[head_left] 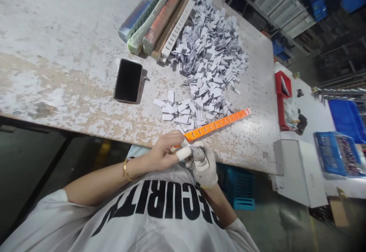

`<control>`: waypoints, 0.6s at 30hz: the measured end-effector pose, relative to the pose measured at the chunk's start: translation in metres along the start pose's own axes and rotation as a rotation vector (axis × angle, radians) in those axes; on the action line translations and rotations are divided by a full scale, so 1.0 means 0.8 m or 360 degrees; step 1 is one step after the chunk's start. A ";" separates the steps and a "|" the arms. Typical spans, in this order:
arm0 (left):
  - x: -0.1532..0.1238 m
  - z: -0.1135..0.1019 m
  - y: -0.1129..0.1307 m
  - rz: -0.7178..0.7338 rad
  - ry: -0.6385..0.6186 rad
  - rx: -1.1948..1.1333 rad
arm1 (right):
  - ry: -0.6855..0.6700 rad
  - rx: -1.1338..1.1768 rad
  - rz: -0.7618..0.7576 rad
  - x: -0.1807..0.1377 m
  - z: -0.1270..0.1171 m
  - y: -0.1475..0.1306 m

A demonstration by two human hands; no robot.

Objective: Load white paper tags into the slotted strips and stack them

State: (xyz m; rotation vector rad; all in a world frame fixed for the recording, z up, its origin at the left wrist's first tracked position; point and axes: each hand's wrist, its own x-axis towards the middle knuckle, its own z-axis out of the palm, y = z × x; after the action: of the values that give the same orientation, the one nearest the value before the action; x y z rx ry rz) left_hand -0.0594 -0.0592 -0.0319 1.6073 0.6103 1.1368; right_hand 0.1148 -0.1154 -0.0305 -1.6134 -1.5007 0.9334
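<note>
Both forearms come in from the lower edge and meet in front of the chest. The left hand point(161, 153) is bare, with the fingers point(168, 139) curled, and a white cover sits on the thumb point(183, 153). A gold bangle point(126, 169) is on the left wrist point(133, 167). The right hand point(202, 164) wears a white knit glove point(206, 172) with grey, dirty fingertips, and it is touching the left thumb.

Item: orange slotted strip point(215, 125), lying slantwise, near end at your bare left hand point(162, 153); loose white tags point(175, 111) beside it.
</note>
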 end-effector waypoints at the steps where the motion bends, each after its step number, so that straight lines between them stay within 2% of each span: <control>1: -0.001 0.001 -0.003 0.0029 0.0019 -0.0003 | 0.0041 -0.0021 0.0011 -0.002 -0.001 0.002; 4: -0.009 0.001 -0.018 0.0034 0.0024 0.0135 | 0.0155 -0.0186 -0.0026 -0.005 -0.010 0.006; 6: -0.018 -0.003 -0.031 -0.0023 -0.0017 0.0387 | 0.0179 -0.0334 -0.0138 -0.002 -0.019 0.008; 9: -0.036 -0.010 -0.051 -0.0148 -0.0061 0.0918 | 0.0320 -0.0820 -0.0470 0.008 -0.025 0.012; 12: -0.051 -0.008 -0.067 -0.0189 -0.0163 0.1333 | 0.0410 -0.1267 -0.0741 0.015 -0.015 0.018; 15: -0.057 -0.001 -0.077 -0.0200 -0.0147 0.1459 | 0.0398 -0.1459 -0.0895 0.019 0.002 0.023; 18: -0.058 0.003 -0.084 -0.0171 -0.0108 0.1462 | 0.0333 -0.1540 -0.0914 0.023 0.013 0.023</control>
State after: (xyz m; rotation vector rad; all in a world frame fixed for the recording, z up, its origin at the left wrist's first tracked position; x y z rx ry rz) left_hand -0.0668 -0.0760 -0.1114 2.3196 1.2731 0.7337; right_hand 0.1155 -0.0977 -0.0523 -1.6202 -2.2401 -0.3495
